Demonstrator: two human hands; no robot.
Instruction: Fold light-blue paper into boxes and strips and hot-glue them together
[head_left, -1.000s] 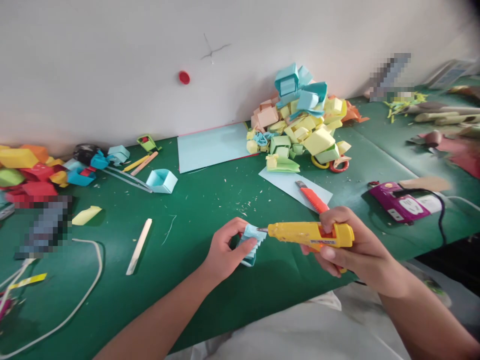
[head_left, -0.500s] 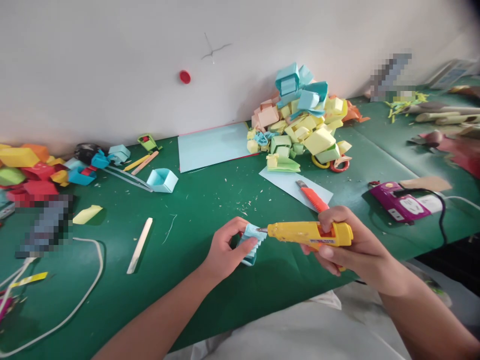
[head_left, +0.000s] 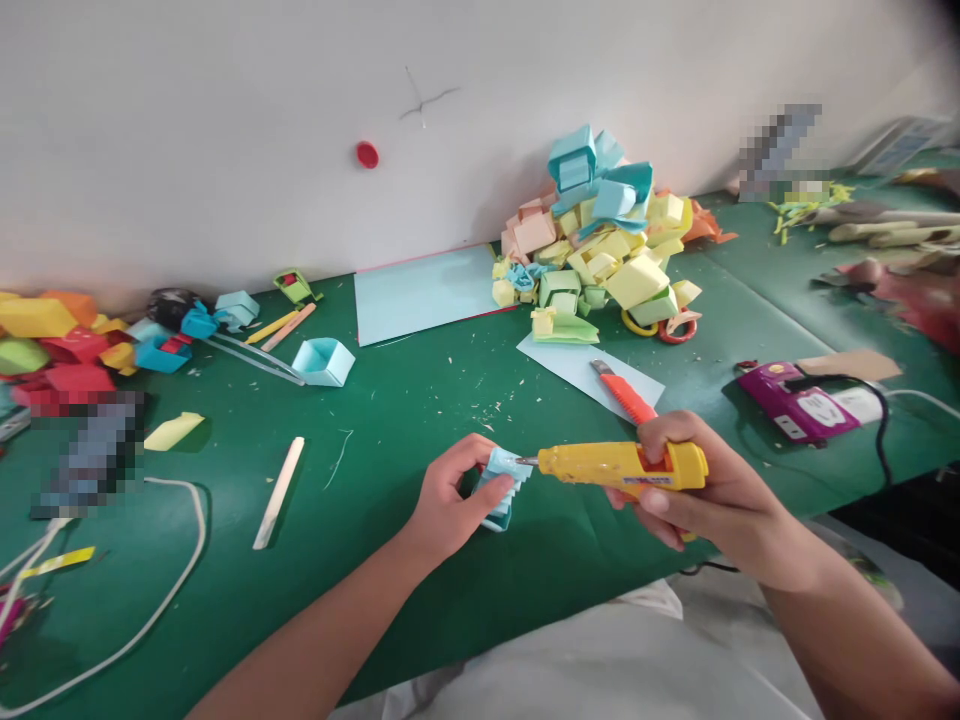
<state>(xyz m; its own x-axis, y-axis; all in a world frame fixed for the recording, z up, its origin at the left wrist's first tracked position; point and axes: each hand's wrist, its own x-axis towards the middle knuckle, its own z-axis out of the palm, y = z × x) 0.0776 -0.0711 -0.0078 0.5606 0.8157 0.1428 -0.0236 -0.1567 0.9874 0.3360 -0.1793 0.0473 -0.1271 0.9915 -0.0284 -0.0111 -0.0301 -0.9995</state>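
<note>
In the head view, the left hand (head_left: 450,505) pinches a small light-blue folded paper piece (head_left: 504,461) between thumb and fingers, just above or on the green surface (head_left: 420,410); which of the two cannot be told, and the thumb and fingers cover part of its stepped folds. The right hand (head_left: 720,515) has its fingers wrapped around a yellow glue gun (head_left: 607,466), whose grip is mostly hidden in the palm; its metal nozzle meets the paper's top, though whether it touches or hovers is hard to make out. Beyond that hand, an orange-red cutter (head_left: 626,390) lies across a pale blue sheet (head_left: 551,372), its near end disappearing behind the knuckles. A heap of folded paper (head_left: 600,240) covers all but the ring handles (head_left: 679,331) of what may be scissors. At left, a colourful paper pile (head_left: 56,335) is cut off by the frame's edge, and a dark object (head_left: 97,450) is blurred into blocks. An open blue paper box (head_left: 322,362) and a wooden stick (head_left: 279,494) lie fully in sight.
</note>
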